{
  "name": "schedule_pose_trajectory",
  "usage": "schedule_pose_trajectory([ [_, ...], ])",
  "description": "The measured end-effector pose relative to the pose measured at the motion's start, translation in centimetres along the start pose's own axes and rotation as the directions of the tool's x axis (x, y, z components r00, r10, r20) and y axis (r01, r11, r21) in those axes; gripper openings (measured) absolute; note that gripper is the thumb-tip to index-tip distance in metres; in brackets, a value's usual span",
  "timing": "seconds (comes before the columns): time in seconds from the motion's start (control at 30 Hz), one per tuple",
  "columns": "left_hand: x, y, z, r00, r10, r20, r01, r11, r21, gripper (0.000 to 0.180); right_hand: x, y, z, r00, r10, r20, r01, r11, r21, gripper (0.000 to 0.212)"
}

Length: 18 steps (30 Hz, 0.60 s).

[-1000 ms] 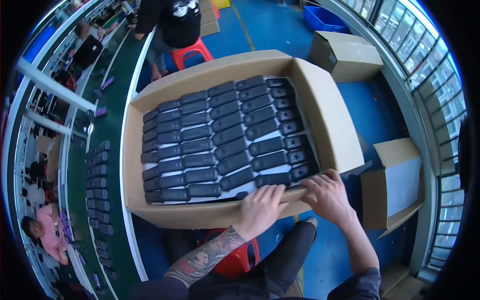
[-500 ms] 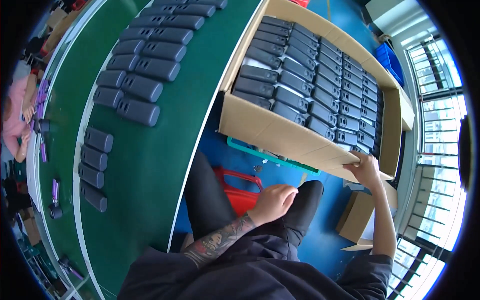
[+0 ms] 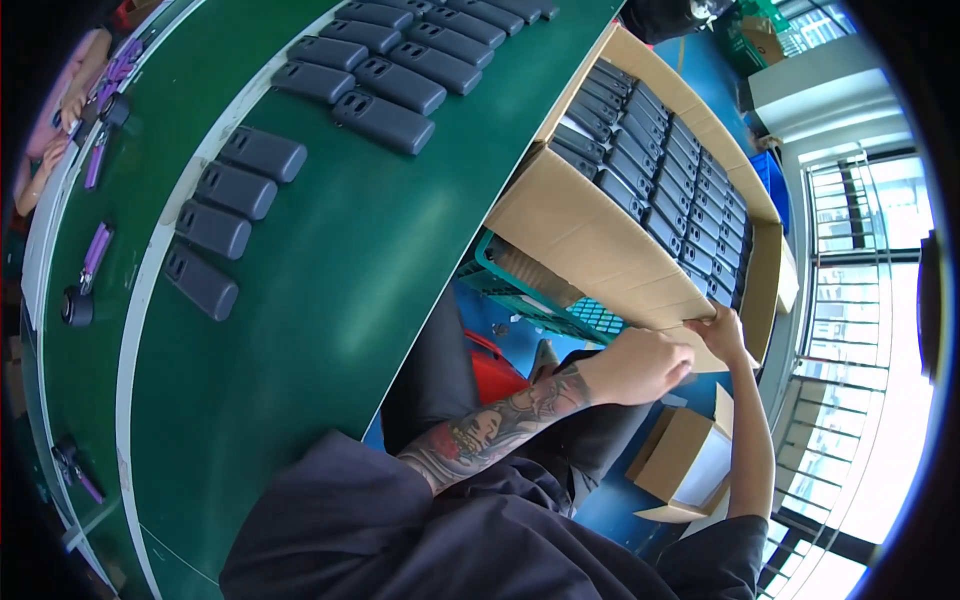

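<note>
At four o'clock the left hand's grip is curled nearly closed – nothing shows in it. Just beyond, the right hand's grip pinches the near wall of the carton, probably to steady it. That carton spans one to three o'clock, black cases in close rows, likely to save room – more units lie on the green counter toward eleven o'clock

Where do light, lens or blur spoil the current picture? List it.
Head view: the window is washed out white; head view: pale sheen on the green table, whose white strip bows; head view: the left hand looks slightly blurred.
</note>
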<state>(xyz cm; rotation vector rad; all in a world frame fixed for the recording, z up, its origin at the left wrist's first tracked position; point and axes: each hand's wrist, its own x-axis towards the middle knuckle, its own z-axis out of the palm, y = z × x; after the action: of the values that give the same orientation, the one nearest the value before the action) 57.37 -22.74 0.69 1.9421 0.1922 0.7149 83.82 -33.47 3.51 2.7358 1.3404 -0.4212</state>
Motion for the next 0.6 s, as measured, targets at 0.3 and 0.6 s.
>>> schedule_pose_trajectory([
  [0.3,-1.4,4.7,-3.7,0.993,0.055,-0.103,-0.080,0.963,-0.256,0.007,0.8,2.4,0.8,0.999,-0.047,0.000,0.047,0.999,-0.023,0.036],
  [0.6,-14.4,-6.0,-6.9,0.925,0.016,-0.379,0.187,0.851,0.491,0.022,0.7,1.9,0.5,0.999,-0.032,0.036,0.028,0.996,0.083,0.031],
])
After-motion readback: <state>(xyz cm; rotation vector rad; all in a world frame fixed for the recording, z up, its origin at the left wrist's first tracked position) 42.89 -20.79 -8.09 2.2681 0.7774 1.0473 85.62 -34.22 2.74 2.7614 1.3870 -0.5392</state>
